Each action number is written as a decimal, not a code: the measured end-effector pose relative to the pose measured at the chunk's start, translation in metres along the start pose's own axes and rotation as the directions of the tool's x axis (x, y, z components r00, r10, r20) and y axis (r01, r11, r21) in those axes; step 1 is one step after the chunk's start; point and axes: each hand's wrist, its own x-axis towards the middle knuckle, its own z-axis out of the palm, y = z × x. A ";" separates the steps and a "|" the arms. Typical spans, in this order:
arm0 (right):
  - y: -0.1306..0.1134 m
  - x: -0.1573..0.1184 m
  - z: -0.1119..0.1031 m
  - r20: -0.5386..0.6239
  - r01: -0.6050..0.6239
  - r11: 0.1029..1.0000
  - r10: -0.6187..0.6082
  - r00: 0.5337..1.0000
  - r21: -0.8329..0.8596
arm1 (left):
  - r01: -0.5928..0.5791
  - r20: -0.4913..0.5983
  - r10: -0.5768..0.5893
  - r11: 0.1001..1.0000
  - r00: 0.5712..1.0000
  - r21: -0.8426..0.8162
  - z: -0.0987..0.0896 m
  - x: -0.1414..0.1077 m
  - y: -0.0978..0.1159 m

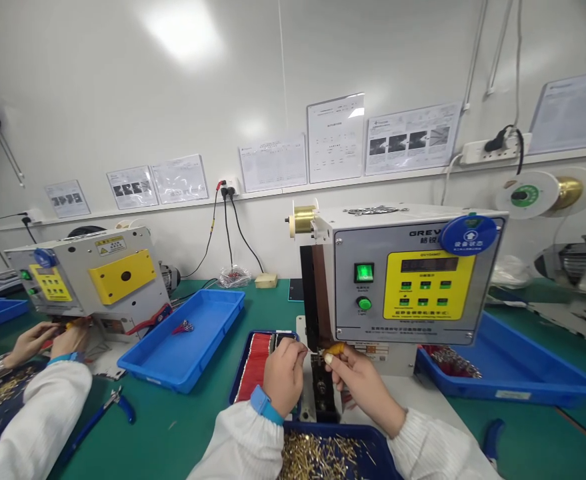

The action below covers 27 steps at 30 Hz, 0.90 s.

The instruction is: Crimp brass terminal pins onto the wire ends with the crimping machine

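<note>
In the head view, my left hand [285, 373], with a blue wrist strap [267, 405], is closed in a pinch at the left of the machine's work point. My right hand [363, 380] is closed opposite it, with a yellow piece [335, 349] at its index fingertip, perhaps a finger cover. Something thin and pale seems to run between the fingertips, too small to name. Both hands are just below the front of the grey-white machine [347, 320], above its black metal fixture [322, 387]. A tray of red-wired parts [255, 363] lies beside my left hand.
A dark blue tray [390, 460] of small brass-coloured pieces [323, 457] stands in front. Blue bins [187, 383] [523, 393] flank the machine, the right one holding red-wired metal parts. Blue-handled cutters [97, 417] lie left. A co-worker's hands [67, 341] work at another machine [127, 267].
</note>
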 end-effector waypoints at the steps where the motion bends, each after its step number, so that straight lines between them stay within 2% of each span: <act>1: 0.000 0.000 0.000 -0.002 0.001 1.000 -0.001 1.000 0.002 | -0.001 0.005 0.001 1.000 1.000 -0.002 0.000 0.000 0.000; 27: -0.002 -0.003 0.001 -0.015 0.009 1.000 -0.009 1.000 0.018 | -0.020 0.006 0.020 1.000 1.000 0.024 0.000 -0.001 -0.001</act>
